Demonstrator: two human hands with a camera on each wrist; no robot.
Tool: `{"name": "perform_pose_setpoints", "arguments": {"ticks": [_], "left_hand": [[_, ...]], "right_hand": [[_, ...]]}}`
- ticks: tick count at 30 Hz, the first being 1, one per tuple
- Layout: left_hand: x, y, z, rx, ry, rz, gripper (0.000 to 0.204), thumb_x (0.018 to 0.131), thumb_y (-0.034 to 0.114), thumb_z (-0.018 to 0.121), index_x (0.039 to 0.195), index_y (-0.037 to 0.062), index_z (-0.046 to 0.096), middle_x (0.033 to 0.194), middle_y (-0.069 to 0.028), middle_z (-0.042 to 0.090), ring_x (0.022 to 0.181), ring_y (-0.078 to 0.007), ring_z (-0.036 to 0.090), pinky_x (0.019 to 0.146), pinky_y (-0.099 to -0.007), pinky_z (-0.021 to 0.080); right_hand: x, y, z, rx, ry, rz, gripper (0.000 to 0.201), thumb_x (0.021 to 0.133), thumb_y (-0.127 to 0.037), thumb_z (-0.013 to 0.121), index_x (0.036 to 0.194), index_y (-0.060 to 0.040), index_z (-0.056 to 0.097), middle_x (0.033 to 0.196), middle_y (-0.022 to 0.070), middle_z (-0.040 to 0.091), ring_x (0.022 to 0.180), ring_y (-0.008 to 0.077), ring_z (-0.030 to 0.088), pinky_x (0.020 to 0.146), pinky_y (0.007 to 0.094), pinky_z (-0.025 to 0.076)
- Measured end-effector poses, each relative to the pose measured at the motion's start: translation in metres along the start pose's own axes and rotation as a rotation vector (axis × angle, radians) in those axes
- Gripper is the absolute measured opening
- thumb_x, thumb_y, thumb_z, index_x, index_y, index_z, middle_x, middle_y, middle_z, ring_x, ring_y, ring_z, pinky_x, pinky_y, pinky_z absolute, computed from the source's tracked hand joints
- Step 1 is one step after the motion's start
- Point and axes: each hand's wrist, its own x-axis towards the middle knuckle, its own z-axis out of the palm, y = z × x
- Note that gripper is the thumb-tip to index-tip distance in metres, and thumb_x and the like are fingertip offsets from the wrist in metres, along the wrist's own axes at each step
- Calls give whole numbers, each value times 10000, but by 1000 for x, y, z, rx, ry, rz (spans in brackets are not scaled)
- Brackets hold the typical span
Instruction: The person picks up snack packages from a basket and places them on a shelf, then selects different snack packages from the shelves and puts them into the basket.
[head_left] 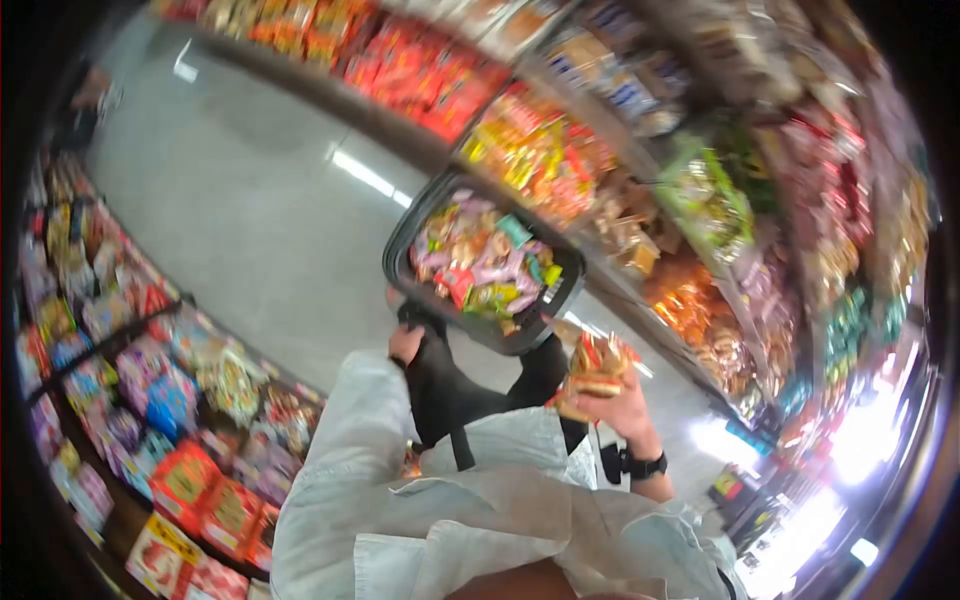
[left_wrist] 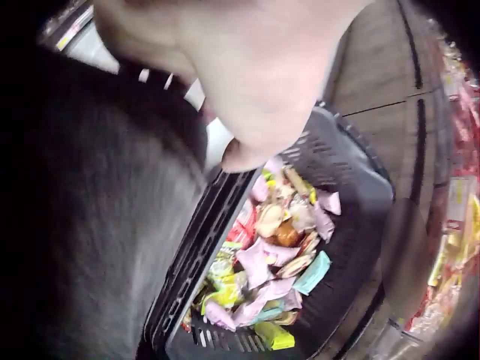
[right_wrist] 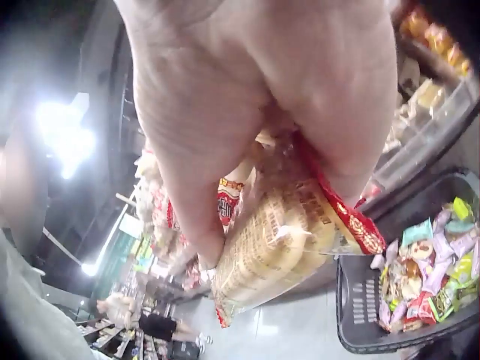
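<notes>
A black shopping basket holds many small wrapped snacks in lilac, yellow, red and teal. At its near left corner is my left hand, gripping the basket's edge with the thumb on the rim; the other fingers are mostly hidden in the left wrist view. To the right of the basket, my right hand grips a clear packet of round, pale biscuits with red printed ends. In the right wrist view the packet hangs between thumb and fingers, beside the basket's rim.
Sloping shelves of bagged snacks run along the far and right side. Another display of colourful packets stands at the left. Grey floor lies between them. In the right wrist view a person stands farther off.
</notes>
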Motion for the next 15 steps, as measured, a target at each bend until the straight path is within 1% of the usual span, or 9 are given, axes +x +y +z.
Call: {"name": "perform_pose_setpoints", "arguments": {"ticks": [2, 4, 6, 7, 10, 11, 13, 14, 15], "left_hand": [[14, -17, -38, 310, -260, 171, 469, 817, 443, 677, 1001, 16, 738, 1059, -254, 719, 1089, -405, 669, 975, -495, 499], [6, -7, -78, 305, -384, 148, 452, 828, 432, 674, 1004, 20, 735, 1079, -241, 721, 1088, -405, 667, 955, -499, 504], [-28, 42, -122, 552, -427, 503, 417, 847, 407, 668, 1003, 26, 736, 1087, -223, 721, 1082, -404, 667, 945, -480, 512], [-43, 46, -131, 443, -228, 582, 350, 879, 357, 680, 1002, 33, 736, 1063, -199, 727, 1044, -387, 683, 929, -473, 521], [-79, 94, -152, 358, -255, 695, 328, 903, 324, 714, 1048, 31, 719, 1043, -192, 732, 1017, -381, 691, 917, -450, 529], [-114, 125, -160, 317, -326, 712, 359, 935, 322, 739, 1119, 19, 687, 1060, -180, 738, 1013, -318, 707, 907, -403, 541], [-179, 177, -157, 181, -425, 635, 393, 955, 334, 733, 1177, 17, 662, 1083, -161, 735, 1025, -266, 705, 906, -374, 542], [-200, 189, -148, 111, -476, 587, 411, 965, 339, 730, 1206, 16, 650, 1094, -151, 734, 1031, -240, 704, 906, -360, 542], [-210, 194, -137, 103, -500, 698, 427, 990, 299, 718, 1290, 12, 617, 1142, -127, 722, 1061, -189, 687, 925, -340, 535]], "right_hand": [[-51, -17, 8, 24, 119, -121, 790, 782, -14, 895, 1457, -24, 487, 1220, 22, 659, 1097, 123, 654, 971, 332, 557], [-100, -21, 22, 153, 206, -114, 806, 778, -14, 897, 1469, -21, 482, 1231, 26, 657, 1100, 122, 649, 968, 327, 552], [-126, -25, 30, 228, 257, -183, 804, 780, -12, 893, 1472, -18, 483, 1233, 28, 659, 1099, 123, 649, 967, 324, 551], [-137, -26, 30, 140, 253, -254, 811, 782, -16, 893, 1479, -15, 478, 1237, 30, 661, 1100, 122, 646, 964, 323, 550], [-168, -21, 32, 216, 244, -323, 812, 786, -39, 899, 1482, -17, 479, 1233, 30, 664, 1101, 117, 643, 962, 324, 549], [-182, -28, 31, 349, 181, -293, 826, 777, -54, 907, 1485, -21, 482, 1244, 24, 658, 1139, 118, 620, 999, 322, 522], [-194, -5, 24, 328, 145, -382, 841, 774, -53, 905, 1494, -24, 472, 1256, 23, 658, 1168, 124, 607, 1034, 321, 499], [-202, 7, 18, 310, 125, -420, 849, 772, -53, 904, 1499, -26, 467, 1262, 22, 657, 1183, 127, 601, 1051, 321, 487], [-213, 14, 12, 332, 63, -412, 883, 768, -49, 903, 1517, -28, 436, 1323, 25, 636, 1209, 133, 586, 1086, 316, 457]]}}
